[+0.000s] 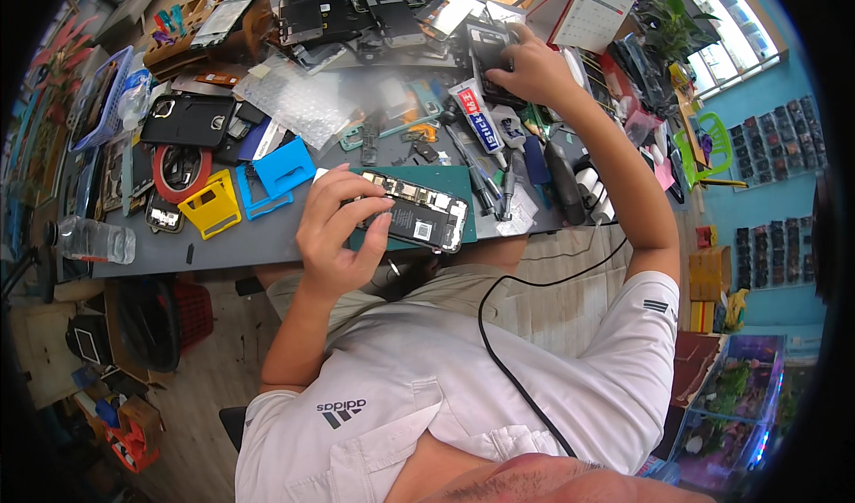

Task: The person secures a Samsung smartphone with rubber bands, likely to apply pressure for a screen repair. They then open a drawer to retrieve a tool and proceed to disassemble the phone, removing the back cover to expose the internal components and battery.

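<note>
The left hand (334, 227) is pinching the opened phone (414, 216) at the desk's (232, 249) near edge, its long axis running rightward; the right hand (534, 68) is curling over a black phone (488, 51) near the far edge.

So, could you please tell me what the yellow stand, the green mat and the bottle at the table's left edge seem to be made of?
The yellow stand looks like moulded plastic: flat, opaque, even colour, slight sheen. The green mat seems matte rubber or vinyl, lying flat without glare, though I can't be sure. The bottle is clear thin plastic; you can see through it.

White-labelled black battery (420, 221) in opened phone (411, 211)
</note>
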Demonstrator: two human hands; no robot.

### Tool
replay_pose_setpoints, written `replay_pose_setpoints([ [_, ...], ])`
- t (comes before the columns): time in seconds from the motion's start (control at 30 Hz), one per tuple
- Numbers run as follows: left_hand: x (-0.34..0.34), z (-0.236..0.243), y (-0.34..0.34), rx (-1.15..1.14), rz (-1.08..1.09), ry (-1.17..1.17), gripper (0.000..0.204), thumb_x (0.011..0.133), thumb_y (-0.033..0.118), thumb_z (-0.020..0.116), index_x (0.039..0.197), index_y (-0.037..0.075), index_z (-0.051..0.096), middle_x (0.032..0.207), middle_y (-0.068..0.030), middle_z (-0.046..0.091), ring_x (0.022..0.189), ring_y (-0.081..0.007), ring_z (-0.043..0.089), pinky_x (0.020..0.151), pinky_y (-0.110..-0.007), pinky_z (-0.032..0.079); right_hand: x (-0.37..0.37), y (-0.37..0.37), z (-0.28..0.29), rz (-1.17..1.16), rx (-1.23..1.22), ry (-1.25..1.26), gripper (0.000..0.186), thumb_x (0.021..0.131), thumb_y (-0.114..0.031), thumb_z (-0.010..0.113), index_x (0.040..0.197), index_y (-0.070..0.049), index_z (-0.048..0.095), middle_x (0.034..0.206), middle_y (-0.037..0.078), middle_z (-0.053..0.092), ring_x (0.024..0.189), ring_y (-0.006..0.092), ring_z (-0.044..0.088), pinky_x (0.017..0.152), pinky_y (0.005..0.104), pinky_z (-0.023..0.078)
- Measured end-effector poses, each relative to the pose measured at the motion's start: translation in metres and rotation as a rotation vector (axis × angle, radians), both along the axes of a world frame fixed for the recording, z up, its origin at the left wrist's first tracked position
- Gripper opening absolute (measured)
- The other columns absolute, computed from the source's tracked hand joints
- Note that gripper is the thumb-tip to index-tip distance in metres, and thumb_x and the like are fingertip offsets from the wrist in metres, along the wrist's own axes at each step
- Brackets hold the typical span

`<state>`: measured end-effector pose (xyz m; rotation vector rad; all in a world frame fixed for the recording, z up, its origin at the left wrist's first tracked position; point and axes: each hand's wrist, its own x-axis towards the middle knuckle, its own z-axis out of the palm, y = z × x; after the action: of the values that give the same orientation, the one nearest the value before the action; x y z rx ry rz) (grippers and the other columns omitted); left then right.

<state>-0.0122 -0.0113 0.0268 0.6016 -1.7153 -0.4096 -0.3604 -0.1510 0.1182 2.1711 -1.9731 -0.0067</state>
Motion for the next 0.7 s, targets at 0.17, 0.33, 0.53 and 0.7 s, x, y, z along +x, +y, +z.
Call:
replay_pose_setpoints([
  [0.17, 0.000, 0.001, 0.000, 0.002, -0.008, 0.007, 0.016, 0.081, 0.000, 0.073, 0.097, 0.002, 0.076, 0.103, -0.0128, 0.073, 0.101, -0.0313, 0.068, 0.105, -0.055, 0.052, 0.001, -0.002, -0.008, 0.041, -0.013, 0.113, 0.062, 0.078, -0.062, 0.078, 0.093, -0.002, 0.084, 0.164, 0.020, 0.045, 0.130, 0.0370, 0.064, 0.099, 0.0464, 0.058],
  [0.33, 0.001, 0.000, 0.000, 0.000, -0.005, 0.009, 0.016, 0.081, 0.001, 0.073, 0.097, 0.002, 0.076, 0.103, -0.0129, 0.073, 0.101, -0.0315, 0.069, 0.105, -0.055, 0.052, 0.019, 0.002, 0.005, -0.006, 0.101, 0.071, 0.055, 0.078, -0.050, 0.078, 0.087, 0.004, 0.081, 0.147, 0.020, 0.060, 0.118, 0.0349, 0.069, 0.096, 0.0448, 0.058],
  [0.53, 0.003, -0.001, 0.001, 0.004, 0.007, 0.028, 0.016, 0.081, 0.002, 0.074, 0.097, 0.002, 0.076, 0.103, -0.0129, 0.073, 0.101, -0.0321, 0.069, 0.104, -0.056, 0.052, 0.012, -0.011, 0.005, -0.044, 0.060, -0.006, 0.043, 0.078, -0.037, 0.075, 0.078, 0.006, 0.078, 0.144, 0.025, 0.063, 0.110, 0.0349, 0.073, 0.094, 0.0423, 0.059],
  [0.7, 0.004, -0.003, -0.002, -0.015, 0.003, 0.028, 0.016, 0.080, 0.002, 0.074, 0.096, 0.002, 0.076, 0.101, -0.0125, 0.072, 0.098, -0.0318, 0.069, 0.103, -0.055, 0.053, -0.028, -0.005, 0.010, 0.009, -0.225, -0.281, 0.039, 0.081, -0.030, 0.071, 0.071, 0.008, 0.074, 0.133, 0.024, 0.071, 0.097, 0.0389, 0.075, 0.091, 0.0433, 0.059],
])
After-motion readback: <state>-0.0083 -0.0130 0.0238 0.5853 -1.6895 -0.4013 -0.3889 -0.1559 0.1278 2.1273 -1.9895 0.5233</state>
